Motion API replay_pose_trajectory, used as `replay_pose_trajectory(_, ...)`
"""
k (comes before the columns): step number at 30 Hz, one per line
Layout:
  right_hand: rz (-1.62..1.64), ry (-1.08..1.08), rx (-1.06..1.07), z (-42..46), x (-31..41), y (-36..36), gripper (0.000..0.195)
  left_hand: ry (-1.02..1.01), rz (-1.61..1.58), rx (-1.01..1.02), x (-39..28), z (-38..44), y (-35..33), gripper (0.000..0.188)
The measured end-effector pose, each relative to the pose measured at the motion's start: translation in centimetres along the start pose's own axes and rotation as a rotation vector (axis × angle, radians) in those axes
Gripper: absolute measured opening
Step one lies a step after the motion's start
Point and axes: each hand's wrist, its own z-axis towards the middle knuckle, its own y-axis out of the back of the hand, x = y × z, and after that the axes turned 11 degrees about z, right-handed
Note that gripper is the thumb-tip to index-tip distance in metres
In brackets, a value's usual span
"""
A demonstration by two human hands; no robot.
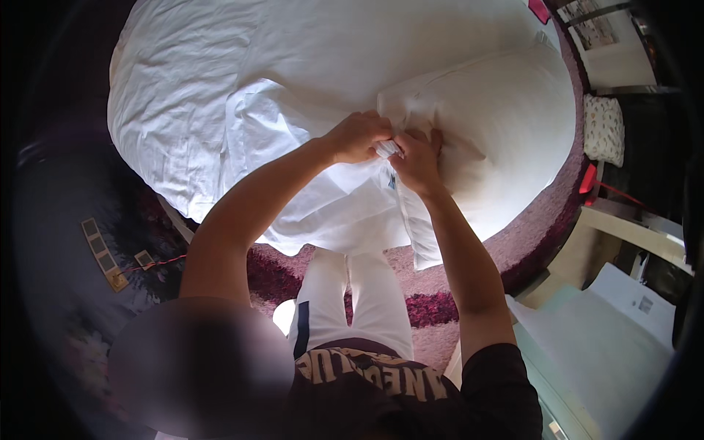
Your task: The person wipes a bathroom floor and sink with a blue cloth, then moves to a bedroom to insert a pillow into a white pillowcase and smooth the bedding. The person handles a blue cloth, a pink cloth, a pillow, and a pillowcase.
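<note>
Over the bed in front of me, my left hand (363, 135) and my right hand (418, 157) meet, almost touching. Pinched between them is a bunched edge of white fabric (388, 148). The loose part of this white cloth (352, 203) hangs over the near side of the bed, and a small blue tag (391, 181) shows just below the bunched part. A white pillow or cushion-like bundle (506, 115) lies right of my right hand, whose fingers partly rest against its folds. Whether the held edge belongs to that bundle, I cannot tell.
A wrinkled white bedcover (170, 110) spreads across the bed's left side. Pink and purple carpet (434, 311) surrounds the bed. At right are a patterned small cushion (604, 129), a red object (588, 180) and papers (599, 324) on furniture. A wall switch panel (102, 250) with a red wire is left.
</note>
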Motion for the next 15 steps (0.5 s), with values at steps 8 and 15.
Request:
replay_pose_trajectory(8, -0.199, 0.057, -0.225, -0.7, 4.0, -2.2, 0.015, 0.133, -0.116, 0.267, 1.5, -0.6, 2.5, 0.022)
replay_pose_trajectory(15, -0.227, -0.123, -0.294, -0.9, 3.7, -2.0, 0.018, -0.193, 0.1, 0.237, 1.9, 2.8, 4.2, 0.019)
